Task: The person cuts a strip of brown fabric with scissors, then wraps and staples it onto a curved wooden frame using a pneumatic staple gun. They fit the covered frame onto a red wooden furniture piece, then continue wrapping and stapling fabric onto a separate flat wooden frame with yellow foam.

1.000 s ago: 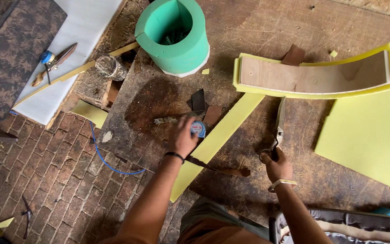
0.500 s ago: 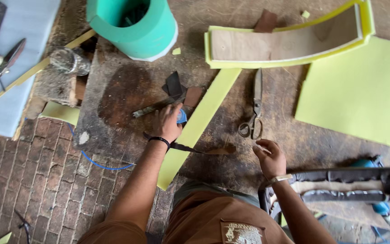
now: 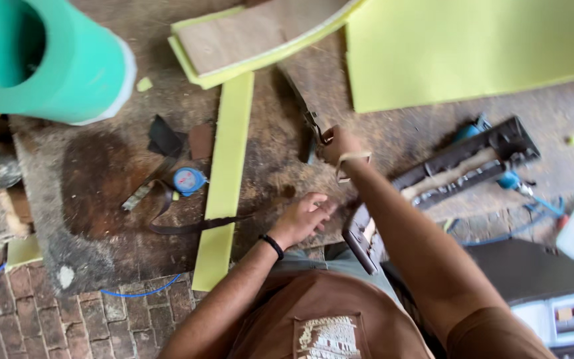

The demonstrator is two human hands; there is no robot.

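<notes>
- The shears (image 3: 305,110) lie on the worn desk (image 3: 101,179), blades pointing away from us, between the long yellow foam strip (image 3: 224,179) and the big yellow foam sheet (image 3: 466,46).
- Our right hand (image 3: 340,143) is on the shears' handles, its fingers closed around them (the loops themselves are mostly hidden under the hand). We judge the step in hand to be taking hold of the shears, and lifting them would need a firm grip.
- The right arm reaches forward across our lap, wrist bent slightly down.
- Our left hand (image 3: 303,216) rests near the desk's front edge, fingers loosely curled and gripping nothing we can make out, beside the end of a dark strap (image 3: 194,226).
- Farther out are a small blue tape measure (image 3: 189,179), a green roll (image 3: 48,66) and a foam-edged curved board (image 3: 260,33).
</notes>
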